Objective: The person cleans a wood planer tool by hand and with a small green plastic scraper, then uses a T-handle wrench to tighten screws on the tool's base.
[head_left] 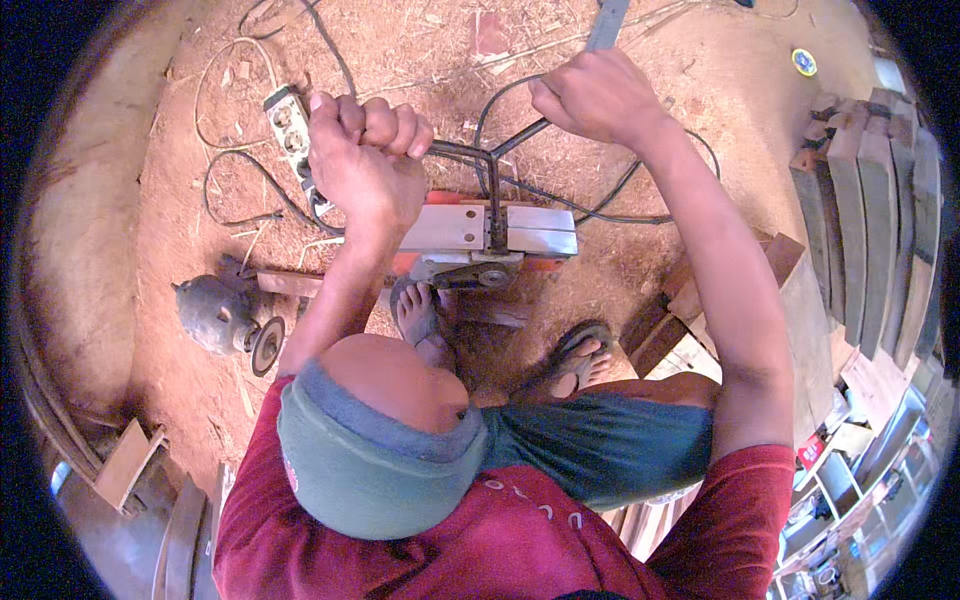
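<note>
My left hand [368, 150] is closed round one arm of a dark Y-shaped metal tool [493, 195]. My right hand [598, 98] is a fist round its other arm, farther out and to the right. A grey flat strip [606, 25] sticks out beyond that fist; whether I hold it too, I cannot tell. The tool's stem stands down into the gap between the metal sole plates of an upturned electric planer [440, 228], which has orange parts and a side pulley. The stem's lower end is hidden in that gap. My sandalled feet are close to the planer.
A white power strip [290, 130] and looping black cables [262, 165] lie on the dusty floor. An angle grinder [215, 312] with its disc is at left. Thick boards [870, 220] are stacked at right, near wooden blocks [660, 335]. A round yellow-and-blue lid [804, 62] lies far right.
</note>
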`<state>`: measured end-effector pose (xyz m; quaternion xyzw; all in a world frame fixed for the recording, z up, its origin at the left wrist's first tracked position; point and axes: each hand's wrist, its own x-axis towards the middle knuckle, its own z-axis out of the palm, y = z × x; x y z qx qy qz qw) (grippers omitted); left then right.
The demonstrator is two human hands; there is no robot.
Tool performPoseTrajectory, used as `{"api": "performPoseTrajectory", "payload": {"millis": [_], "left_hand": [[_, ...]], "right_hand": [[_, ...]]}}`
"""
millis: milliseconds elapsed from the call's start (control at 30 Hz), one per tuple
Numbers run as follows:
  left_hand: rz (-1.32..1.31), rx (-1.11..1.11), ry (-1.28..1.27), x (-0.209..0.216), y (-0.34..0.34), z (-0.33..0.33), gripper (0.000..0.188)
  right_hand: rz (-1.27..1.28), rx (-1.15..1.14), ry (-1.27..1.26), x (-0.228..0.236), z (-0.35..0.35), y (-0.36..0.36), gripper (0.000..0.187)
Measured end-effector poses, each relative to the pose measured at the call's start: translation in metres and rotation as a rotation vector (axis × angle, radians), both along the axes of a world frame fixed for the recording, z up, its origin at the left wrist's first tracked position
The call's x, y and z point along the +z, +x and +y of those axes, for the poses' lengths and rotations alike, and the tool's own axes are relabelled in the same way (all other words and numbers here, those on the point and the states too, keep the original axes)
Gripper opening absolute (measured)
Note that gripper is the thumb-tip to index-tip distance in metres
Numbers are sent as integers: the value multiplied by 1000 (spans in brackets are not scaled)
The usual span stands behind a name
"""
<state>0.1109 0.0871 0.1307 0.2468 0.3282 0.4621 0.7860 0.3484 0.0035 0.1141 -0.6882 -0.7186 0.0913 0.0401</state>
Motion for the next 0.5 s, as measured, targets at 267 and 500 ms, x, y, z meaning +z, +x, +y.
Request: {"api": "performPoseTrajectory", "payload": {"millis": [267,500], "left_hand": [[179,-2,488,19,12,-35,54],[321,-264,952,20,-2,-44,55]], "right_hand": [[175,109,141,-66,40,-4,43],[376,201,429,-45,20,-62,28]]}}
